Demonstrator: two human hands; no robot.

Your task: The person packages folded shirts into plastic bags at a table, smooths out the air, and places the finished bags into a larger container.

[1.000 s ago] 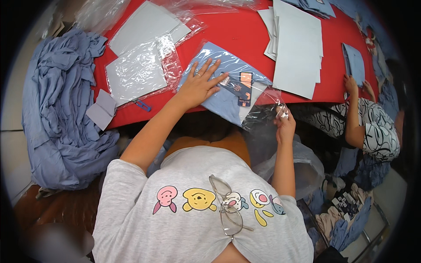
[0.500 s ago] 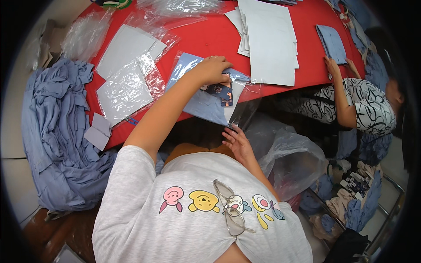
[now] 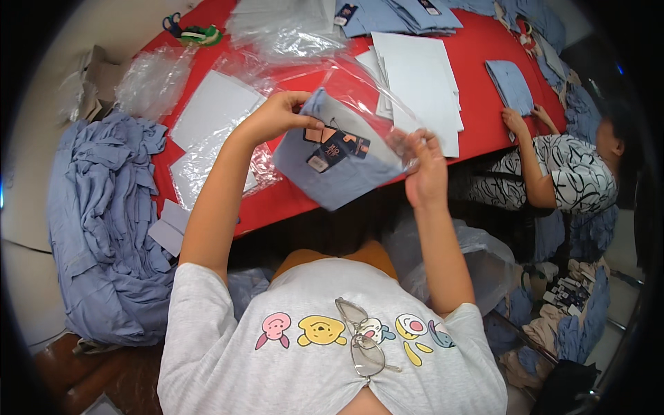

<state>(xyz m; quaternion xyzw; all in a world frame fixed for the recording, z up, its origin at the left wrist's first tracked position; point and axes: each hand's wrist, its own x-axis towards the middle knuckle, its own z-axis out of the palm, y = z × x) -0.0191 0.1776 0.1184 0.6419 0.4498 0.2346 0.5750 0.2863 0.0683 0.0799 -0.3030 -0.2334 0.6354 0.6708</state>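
A folded light blue shirt [image 3: 332, 183] is held tilted over the table's near edge, dark tags [image 3: 335, 149] lying on its face. Fingers of my left hand [image 3: 287, 114] are closed on its upper left corner, thumb on top. My right hand [image 3: 425, 166] pinches the clear plastic bag [image 3: 360, 86] beside the shirt's right corner. The bag's loose part fans out beyond the shirt; how far the shirt sits inside it I cannot tell.
White boards [image 3: 418, 83] and bagged boards [image 3: 214, 111] lie on the red table [image 3: 259, 214]. Beyond are clear bags [image 3: 283, 28], folded shirts [image 3: 394, 17] and a green tape dispenser [image 3: 202, 34]. Blue garments [image 3: 104, 235] heap at left. A co-worker [image 3: 567, 166] handles a folded garment at right.
Both hands have lifted the shirt and tilted it. My right hand has risen from below the table edge to grip the bag. My left hand has shifted left onto the shirt's corner.
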